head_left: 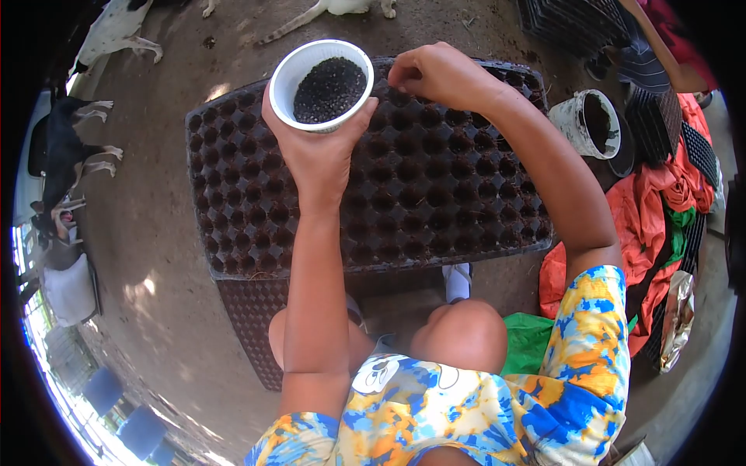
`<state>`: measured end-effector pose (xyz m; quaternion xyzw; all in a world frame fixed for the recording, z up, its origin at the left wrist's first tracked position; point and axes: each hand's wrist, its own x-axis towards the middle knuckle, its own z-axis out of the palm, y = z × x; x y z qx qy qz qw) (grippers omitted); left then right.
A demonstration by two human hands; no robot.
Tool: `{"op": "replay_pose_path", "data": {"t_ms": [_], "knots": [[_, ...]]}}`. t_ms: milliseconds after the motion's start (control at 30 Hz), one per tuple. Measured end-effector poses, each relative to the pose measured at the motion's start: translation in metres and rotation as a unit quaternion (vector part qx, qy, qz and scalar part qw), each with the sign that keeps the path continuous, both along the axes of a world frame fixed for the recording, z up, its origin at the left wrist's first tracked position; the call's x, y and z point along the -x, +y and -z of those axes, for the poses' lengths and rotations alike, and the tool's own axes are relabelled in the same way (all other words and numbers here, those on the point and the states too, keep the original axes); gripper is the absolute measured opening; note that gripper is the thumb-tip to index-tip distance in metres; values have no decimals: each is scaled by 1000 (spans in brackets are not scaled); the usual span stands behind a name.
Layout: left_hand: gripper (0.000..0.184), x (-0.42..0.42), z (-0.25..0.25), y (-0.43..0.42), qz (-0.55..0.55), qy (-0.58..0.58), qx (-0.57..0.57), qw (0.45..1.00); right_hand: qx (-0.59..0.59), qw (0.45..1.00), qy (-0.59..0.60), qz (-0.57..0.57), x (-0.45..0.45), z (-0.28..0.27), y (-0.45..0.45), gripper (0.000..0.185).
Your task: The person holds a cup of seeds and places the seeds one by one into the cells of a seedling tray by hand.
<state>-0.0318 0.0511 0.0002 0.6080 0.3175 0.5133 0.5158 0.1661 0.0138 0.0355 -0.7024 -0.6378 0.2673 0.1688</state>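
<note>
My left hand (316, 159) grips a white plastic cup (286, 74) from below and around its sides, tilted so that its inside faces me. Small black grains that look like seeds (330, 89) partly fill the cup. To the right of it, my right hand (439, 75) hovers over the far part of a black seedling tray (373, 268), fingers curled and pinched together. Whatever the fingertips hold, if anything, is hidden. Many round cells filled with dark brown soil (435, 194) make up the tray, with a hollow in each.
A soil-stained white bucket (563, 116) stands right of the tray, near red-orange sacks (645, 202) and stacked black trays (575, 23). Another person's arm (660, 46) shows at top right. Dogs (66, 147) lie on the left floor; a tailed animal (342, 6) is beyond the tray.
</note>
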Motion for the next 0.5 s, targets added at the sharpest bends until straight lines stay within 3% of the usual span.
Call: {"op": "replay_pose_path", "data": {"t_ms": [167, 300, 367, 400, 467, 500], "knots": [[95, 0, 2, 0, 0, 6, -12, 1000, -37, 999, -26, -28, 0, 0, -3, 18], [96, -2, -1, -2, 2, 26, -28, 999, -234, 972, 2, 24, 1, -14, 3, 15], [96, -4, -5, -6, 8, 81, -90, 993, -162, 986, 7, -25, 20, -38, 4, 17], [98, -6, -9, -12, 25, 80, -61, 995, -126, 991, 10, -47, 30, -44, 4, 19], [99, -9, -5, -14, 10, 134, -137, 981, -66, 983, -114, -124, 52, -49, 3, 21], [100, -11, -6, -14, 21, 159, -144, 977, -116, 975, -129, -135, 56, -39, 5, 21]]}}
